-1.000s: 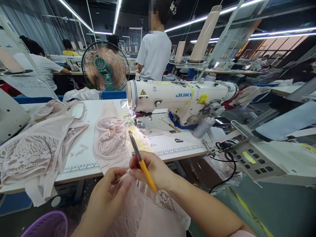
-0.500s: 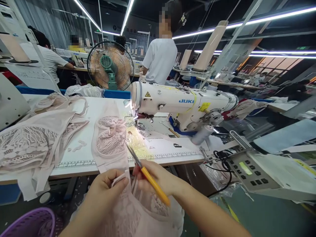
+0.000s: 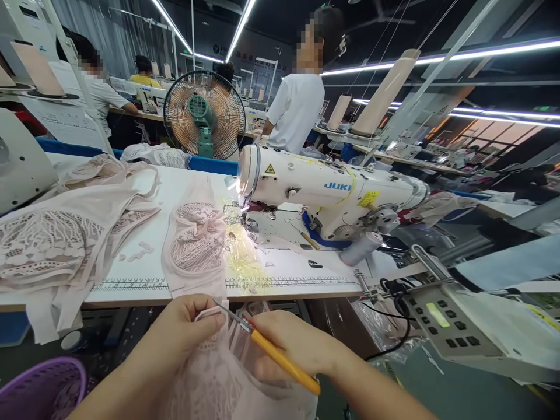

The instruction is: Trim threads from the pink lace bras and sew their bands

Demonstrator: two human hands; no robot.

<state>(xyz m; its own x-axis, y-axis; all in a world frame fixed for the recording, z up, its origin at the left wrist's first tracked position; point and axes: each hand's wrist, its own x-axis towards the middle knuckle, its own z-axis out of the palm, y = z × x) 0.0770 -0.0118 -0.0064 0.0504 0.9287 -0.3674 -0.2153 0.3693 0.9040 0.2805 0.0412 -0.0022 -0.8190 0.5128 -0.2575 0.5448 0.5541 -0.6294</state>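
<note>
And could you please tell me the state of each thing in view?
Yellow-handled tool: held in right hand
Pink garment: pinched in left hand, draped downward
Lace piece: lying on table
Sewing machine: lamp lit
Fan: upright; spinning unclear
Ceiling lights: lit
Purple basket: open-topped

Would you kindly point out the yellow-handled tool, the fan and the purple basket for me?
Yellow-handled tool [image 3: 280, 357]: head view, on the middle of its handle.
Fan [image 3: 200, 109]: head view, on its green motor housing.
Purple basket [image 3: 31, 386]: head view, on its inner wall.
</note>
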